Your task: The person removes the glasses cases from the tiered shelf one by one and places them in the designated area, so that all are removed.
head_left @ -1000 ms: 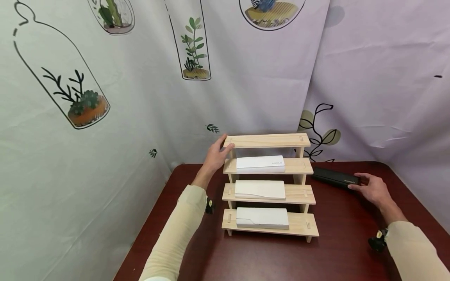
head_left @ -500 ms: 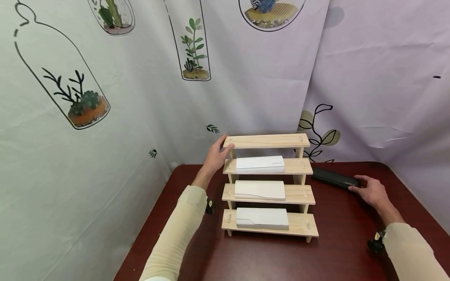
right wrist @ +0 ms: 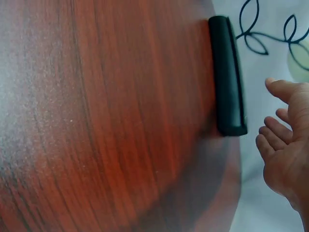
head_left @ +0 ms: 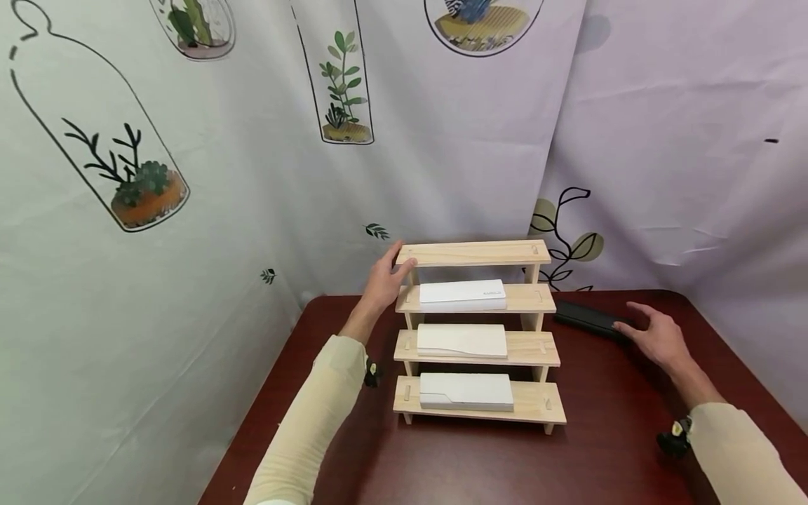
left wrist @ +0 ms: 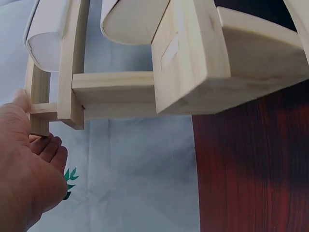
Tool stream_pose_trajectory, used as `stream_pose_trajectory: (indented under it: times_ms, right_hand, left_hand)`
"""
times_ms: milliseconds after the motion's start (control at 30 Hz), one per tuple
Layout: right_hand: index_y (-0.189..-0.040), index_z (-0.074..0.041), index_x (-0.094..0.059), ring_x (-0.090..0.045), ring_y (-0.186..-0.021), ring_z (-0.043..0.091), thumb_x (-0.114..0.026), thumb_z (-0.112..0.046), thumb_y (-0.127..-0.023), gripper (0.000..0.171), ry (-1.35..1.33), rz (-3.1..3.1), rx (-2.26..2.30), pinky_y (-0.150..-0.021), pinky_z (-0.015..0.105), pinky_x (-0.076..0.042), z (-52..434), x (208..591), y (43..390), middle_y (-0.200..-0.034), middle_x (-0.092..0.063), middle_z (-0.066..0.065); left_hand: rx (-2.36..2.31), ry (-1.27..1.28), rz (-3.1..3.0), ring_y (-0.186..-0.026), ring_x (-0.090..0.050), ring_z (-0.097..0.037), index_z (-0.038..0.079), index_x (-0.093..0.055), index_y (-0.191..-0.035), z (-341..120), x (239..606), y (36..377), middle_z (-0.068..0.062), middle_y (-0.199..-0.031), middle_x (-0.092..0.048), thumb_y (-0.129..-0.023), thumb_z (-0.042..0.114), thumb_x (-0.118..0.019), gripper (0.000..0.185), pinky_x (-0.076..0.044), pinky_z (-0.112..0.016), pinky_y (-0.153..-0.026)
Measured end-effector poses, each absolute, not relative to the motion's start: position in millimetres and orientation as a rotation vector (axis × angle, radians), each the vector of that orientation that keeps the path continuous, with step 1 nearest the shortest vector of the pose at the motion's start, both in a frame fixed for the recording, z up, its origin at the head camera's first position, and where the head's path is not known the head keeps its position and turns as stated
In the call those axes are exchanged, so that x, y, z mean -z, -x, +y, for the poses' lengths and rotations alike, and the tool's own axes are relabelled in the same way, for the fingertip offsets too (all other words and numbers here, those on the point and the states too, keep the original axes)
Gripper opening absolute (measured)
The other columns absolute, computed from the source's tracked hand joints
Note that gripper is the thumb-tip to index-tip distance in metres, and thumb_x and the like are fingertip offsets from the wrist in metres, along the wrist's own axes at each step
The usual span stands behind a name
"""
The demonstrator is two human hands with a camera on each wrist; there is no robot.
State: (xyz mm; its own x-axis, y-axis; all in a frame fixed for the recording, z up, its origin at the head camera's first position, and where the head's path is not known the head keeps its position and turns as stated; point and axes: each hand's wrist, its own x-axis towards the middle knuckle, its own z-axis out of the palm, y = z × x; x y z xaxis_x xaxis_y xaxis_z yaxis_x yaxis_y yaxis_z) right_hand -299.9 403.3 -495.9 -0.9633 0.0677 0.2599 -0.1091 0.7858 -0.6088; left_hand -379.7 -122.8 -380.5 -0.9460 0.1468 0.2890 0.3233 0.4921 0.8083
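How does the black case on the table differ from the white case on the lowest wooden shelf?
The long black case is dark, while the long white case is pale with a curved seam at one end. The black one lies directly on the dark red wooden table, angled beside the stepped wooden rack; the white one sits on the rack's bottom step, parallel to its edge. The right hand hovers open at the black case; no hand is near the white one. Both are slim and oblong.

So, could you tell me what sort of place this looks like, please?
Probably a staged recording corner, not a lived-in room: pale plant-printed fabric backdrop hung behind a dark red-brown wooden table, which bears a light wooden four-step display stand with white cases.
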Motion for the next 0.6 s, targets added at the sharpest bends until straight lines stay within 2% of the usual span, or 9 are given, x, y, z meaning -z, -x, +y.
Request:
stream_pose_trajectory:
  times_ms: [67, 133, 200, 300, 467, 600]
  right_hand:
    - [-0.148, 0.012, -0.049, -0.052, -0.073, 0.039, -0.072, -0.029, -0.104, 0.064, -0.054, -2.684, -0.949, -0.072, 0.051, -0.046, 396.6, 490.5, 299.6, -0.116, -0.063, 0.039]
    - [-0.150, 0.012, -0.048, -0.050, -0.074, 0.036, -0.071, -0.031, -0.105, 0.066, -0.080, -2.664, -0.963, -0.071, 0.049, -0.044, 390.2, 484.5, 298.9, -0.117, -0.063, 0.037]
    - [-0.152, 0.011, -0.047, -0.057, -0.086, 0.044, -0.070, -0.032, -0.106, 0.067, -0.094, -2.647, -0.988, -0.077, 0.056, -0.047, 383.9, 478.3, 297.8, -0.128, -0.061, 0.039]
    - [-0.153, 0.010, -0.046, -0.052, -0.116, 0.052, -0.069, -0.033, -0.106, 0.068, -0.120, -2.615, -1.033, -0.092, 0.068, -0.041, 374.9, 469.0, 294.8, -0.148, -0.046, 0.044]
    - [-0.154, 0.008, -0.047, -0.046, -0.134, 0.058, -0.068, -0.030, -0.107, 0.064, -0.176, -2.540, -1.098, -0.102, 0.074, -0.037, 359.0, 455.7, 290.0, -0.151, -0.046, 0.041]
    - [-0.156, 0.005, -0.047, -0.043, -0.138, 0.059, -0.068, -0.029, -0.107, 0.063, -0.206, -2.487, -1.148, -0.107, 0.074, -0.035, 345.7, 447.8, 285.6, -0.152, -0.048, 0.036]
  left_hand:
    - [1.446, 0.399, -2.537, -0.158, -0.029, -0.033, 0.012, -0.030, -0.169, -124.5, 380.3, 378.0, -0.010, -0.173, -0.030, -0.110, 0.042, -0.060, 0.073, -0.033, -0.056, -0.122]
    - [1.449, 0.396, -2.517, -0.158, -0.029, -0.034, 0.011, -0.032, -0.169, -126.2, 380.3, 376.5, -0.011, -0.173, -0.030, -0.110, 0.041, -0.061, 0.072, -0.033, -0.056, -0.122]
    - [1.445, 0.403, -2.501, -0.158, -0.029, -0.034, 0.010, -0.033, -0.168, -127.7, 380.3, 374.9, -0.012, -0.172, -0.031, -0.109, 0.040, -0.062, 0.072, -0.033, -0.056, -0.122]
    - [1.427, 0.416, -2.498, -0.158, -0.028, -0.033, 0.010, -0.032, -0.168, -129.3, 381.6, 372.9, -0.011, -0.173, -0.030, -0.109, 0.040, -0.063, 0.073, -0.032, -0.055, -0.123]
    - [1.421, 0.427, -2.505, -0.157, -0.031, -0.033, 0.015, -0.030, -0.170, -133.4, 387.4, 368.1, -0.009, -0.172, -0.032, -0.109, 0.039, -0.064, 0.074, -0.032, -0.055, -0.123]
    - [1.444, 0.433, -2.503, -0.156, -0.034, -0.032, 0.013, -0.030, -0.169, -139.2, 396.3, 363.4, -0.010, -0.171, -0.035, -0.109, 0.037, -0.063, 0.072, -0.033, -0.053, -0.123]
